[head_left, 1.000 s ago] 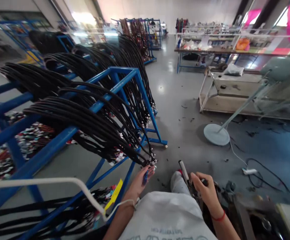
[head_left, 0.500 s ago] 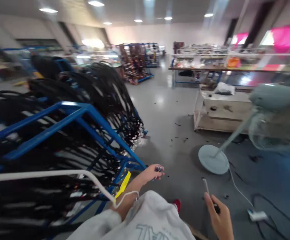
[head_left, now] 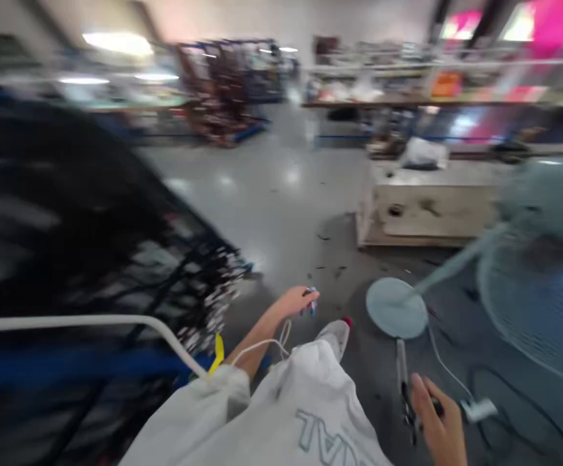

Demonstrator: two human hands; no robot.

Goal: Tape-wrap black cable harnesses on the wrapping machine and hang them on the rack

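My left hand [head_left: 292, 302] reaches forward over the grey floor and pinches a small blue object [head_left: 309, 306] at the fingertips. A white cord [head_left: 266, 343] loops from its wrist. My right hand [head_left: 435, 424] sits low at the right and grips a long hand tool [head_left: 402, 378] with a pale handle that points forward. To the left, blurred by motion, hang bundles of black cables [head_left: 92, 213] on a blue rack [head_left: 58, 362]; the left hand is apart from them. My white sleeve and shirt fill the bottom middle.
A pale green standing fan [head_left: 543, 259] tilts at the right, its round base [head_left: 397, 309] just ahead of my hands. A white power strip [head_left: 478, 408] and cables lie on the floor. A low beige cart [head_left: 431, 207] stands beyond. Tables and racks line the back.
The view has swung right and blurred. My left hand has come away from the hanging cable ends with the small blue object. My right hand with the tool has stayed low at the right.
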